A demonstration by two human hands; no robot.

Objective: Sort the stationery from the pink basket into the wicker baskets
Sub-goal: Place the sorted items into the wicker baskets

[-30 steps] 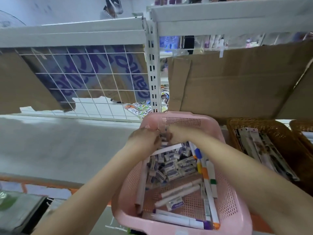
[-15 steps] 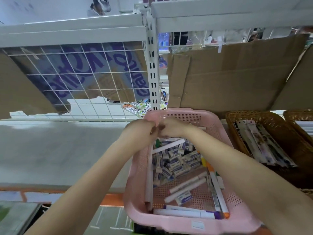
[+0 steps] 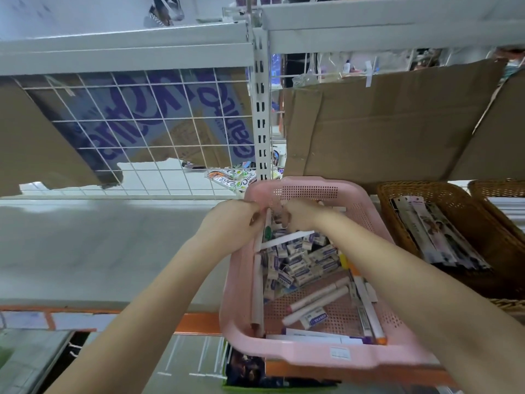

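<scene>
Head view showed our left hand [image 3: 227, 223] and right hand [image 3: 301, 217] curled together around a white marker [image 3: 267, 223] above the pink basket [image 3: 284, 354], probably gathering markers for the wicker basket [image 3: 397, 200].

Both forearms reach forward and converge, wrists close together. The left hand [image 3: 230, 220] and right hand [image 3: 298, 216] meet knuckle to knuckle, fingers curled inward; what each grip holds is too blurred to tell.
</scene>
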